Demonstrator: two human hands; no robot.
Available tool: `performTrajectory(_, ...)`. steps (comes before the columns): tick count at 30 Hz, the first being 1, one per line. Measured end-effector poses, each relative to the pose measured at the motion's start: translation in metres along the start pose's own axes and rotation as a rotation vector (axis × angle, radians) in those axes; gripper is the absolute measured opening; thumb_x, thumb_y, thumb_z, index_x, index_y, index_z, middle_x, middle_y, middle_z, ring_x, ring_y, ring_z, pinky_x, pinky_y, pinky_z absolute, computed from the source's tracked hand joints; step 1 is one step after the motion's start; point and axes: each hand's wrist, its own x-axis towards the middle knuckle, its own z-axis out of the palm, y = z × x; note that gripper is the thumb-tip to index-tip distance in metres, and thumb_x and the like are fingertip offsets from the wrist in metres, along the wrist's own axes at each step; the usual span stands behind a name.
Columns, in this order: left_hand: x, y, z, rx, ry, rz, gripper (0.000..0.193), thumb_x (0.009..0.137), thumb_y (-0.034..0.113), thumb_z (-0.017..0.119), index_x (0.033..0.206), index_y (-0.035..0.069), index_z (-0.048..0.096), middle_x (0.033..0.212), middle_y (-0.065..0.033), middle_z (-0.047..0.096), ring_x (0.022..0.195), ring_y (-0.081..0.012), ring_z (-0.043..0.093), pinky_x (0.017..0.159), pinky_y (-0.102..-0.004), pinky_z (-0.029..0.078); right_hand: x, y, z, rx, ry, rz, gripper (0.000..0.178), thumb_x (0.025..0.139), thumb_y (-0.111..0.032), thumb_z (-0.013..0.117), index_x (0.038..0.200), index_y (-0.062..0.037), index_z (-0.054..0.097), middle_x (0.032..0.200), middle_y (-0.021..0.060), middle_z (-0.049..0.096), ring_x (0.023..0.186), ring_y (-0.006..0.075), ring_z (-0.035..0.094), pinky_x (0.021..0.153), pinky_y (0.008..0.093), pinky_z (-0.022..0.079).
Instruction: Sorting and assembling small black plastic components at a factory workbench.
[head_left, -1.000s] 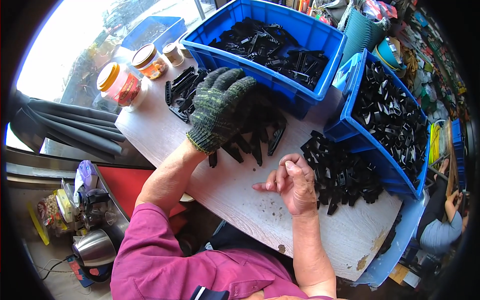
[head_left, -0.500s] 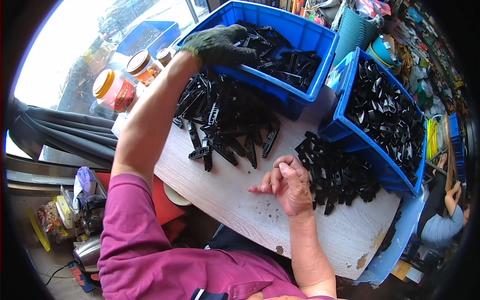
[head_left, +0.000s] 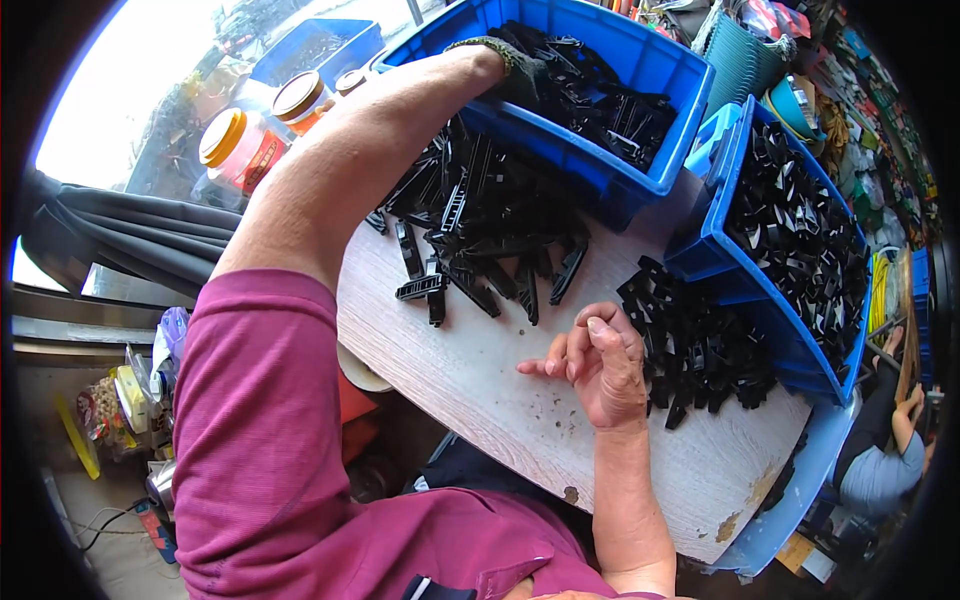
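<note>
My left hand [head_left: 518,72], in a dark green glove, reaches over the near-left rim of a large blue bin [head_left: 570,160]. Its fingers are down among the long black plastic parts [head_left: 625,112] in the bin and are hidden. Below that bin, a heap of similar slotted black parts [head_left: 470,215] lies on the table. My bare right hand [head_left: 608,368] is held palm up at the table, with one finger stretched out and the others loosely curled. I see nothing in it. Beside it spreads a pile of smaller black pieces [head_left: 695,345].
A second blue bin [head_left: 755,305], full of small black clips, stands at the right, tilted. Lidded jars [head_left: 240,150] stand by the window at the left. A light blue tub [head_left: 790,520] sits past the table's [head_left: 480,400] right edge. Another person [head_left: 885,460] sits at the far right.
My left hand has gone from the bin's rim deeper in among the parts, with the arm stretched farther right. My right hand keeps its pose. The whole view has shifted slightly.
</note>
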Motion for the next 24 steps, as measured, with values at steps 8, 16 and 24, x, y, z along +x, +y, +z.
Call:
performTrajectory(8,0.021,-0.015,0.003,0.116,-0.109,0.073,0.031,0.089,0.034,0.065,0.111,0.013,0.072,0.091,-0.013,0.063,0.084,-0.0348,0.062,0.078,-0.0463,0.052,0.002,0.001,0.001,-0.004,-0.01,-0.004,0.016,0.102,-0.017,0.05,0.109,-0.0051,0.057,0.059,0.003,0.051,0.066,0.0184,0.065,0.078,0.0548,0.062)
performTrajectory(16,0.02,-0.018,0.005,0.172,-0.203,0.004,0.03,0.093,0.037,0.06,0.104,0.012,0.073,0.077,-0.0093,0.063,0.07,-0.0323,0.062,0.068,-0.0471,0.053,0.002,0.002,0.003,0.012,-0.007,0.001,0.014,0.101,-0.015,0.05,0.108,-0.0056,0.058,0.058,0.0025,0.051,0.065,0.0185,0.065,0.077,0.0549,0.062)
performTrajectory(24,-0.004,0.017,-0.022,0.167,-0.075,0.033,0.042,0.091,0.045,0.061,0.111,0.009,0.071,0.101,-0.0178,0.067,0.095,-0.034,0.065,0.085,-0.0449,0.052,0.001,0.0,-0.002,-0.059,0.01,-0.003,0.017,0.101,-0.023,0.051,0.106,-0.008,0.059,0.057,0.0037,0.048,0.066,0.021,0.064,0.079,0.0625,0.059)
